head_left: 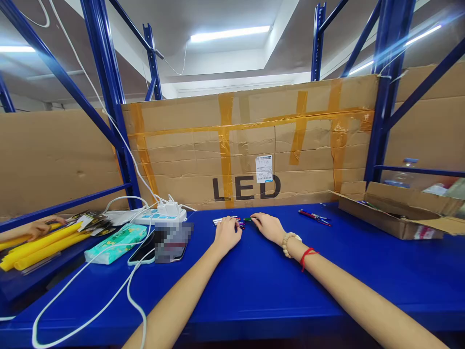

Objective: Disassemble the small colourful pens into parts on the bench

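Note:
My left hand point(227, 233) rests palm down on the blue table, its fingers curled over several slim pens point(218, 221) that stick out on both sides. To its right, my right hand point(269, 227) pinches the end of a green pen point(247, 219) lying almost flat. The fingertips of both hands are partly hidden. Further right on the table lies a small group of red and blue pens point(314, 217), apart from both hands.
An open cardboard box point(395, 213) stands at the right. On the left are a tissue pack point(118, 242), a phone point(143, 252), a power strip point(160, 216) and a looping white cable point(87, 315). Another person's hand point(39, 228) is over yellow packages point(47, 245). Cardboard point(181, 160) walls the back.

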`<state>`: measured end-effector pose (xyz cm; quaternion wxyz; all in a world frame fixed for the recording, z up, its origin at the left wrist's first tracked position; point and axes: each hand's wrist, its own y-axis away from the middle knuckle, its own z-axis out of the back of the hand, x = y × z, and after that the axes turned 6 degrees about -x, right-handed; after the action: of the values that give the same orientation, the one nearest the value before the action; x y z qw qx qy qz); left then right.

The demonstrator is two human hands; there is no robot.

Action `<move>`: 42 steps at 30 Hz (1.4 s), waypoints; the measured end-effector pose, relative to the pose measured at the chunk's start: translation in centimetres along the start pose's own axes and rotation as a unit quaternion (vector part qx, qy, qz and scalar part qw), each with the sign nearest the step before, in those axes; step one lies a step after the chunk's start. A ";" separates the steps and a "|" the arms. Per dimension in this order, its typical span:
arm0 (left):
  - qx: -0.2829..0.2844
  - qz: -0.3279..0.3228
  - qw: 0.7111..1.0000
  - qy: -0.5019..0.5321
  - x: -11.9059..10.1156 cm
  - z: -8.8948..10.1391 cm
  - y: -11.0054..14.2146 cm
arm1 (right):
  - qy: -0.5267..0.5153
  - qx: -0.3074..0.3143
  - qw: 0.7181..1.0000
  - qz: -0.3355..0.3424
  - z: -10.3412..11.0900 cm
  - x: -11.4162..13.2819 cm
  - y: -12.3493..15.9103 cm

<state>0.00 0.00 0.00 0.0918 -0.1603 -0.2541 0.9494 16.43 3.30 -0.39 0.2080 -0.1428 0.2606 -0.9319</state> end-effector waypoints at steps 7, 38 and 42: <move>-0.008 -0.013 1.000 0.009 -0.1 0.4 0.1 | -0.148 -0.002 0.987 0.062 0.2 0.4 0.0; -0.015 -0.073 0.995 0.070 0.3 -0.1 -0.1 | -0.135 0.036 0.988 0.071 0.6 0.4 0.1; -0.011 -0.087 0.994 0.067 0.4 0.1 -0.1 | -0.115 0.042 0.990 0.075 0.5 0.5 0.2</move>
<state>-0.35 0.16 0.01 0.1891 -0.2015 -0.2706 0.9222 16.25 2.72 0.04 0.3112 -0.2199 0.2054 -0.9014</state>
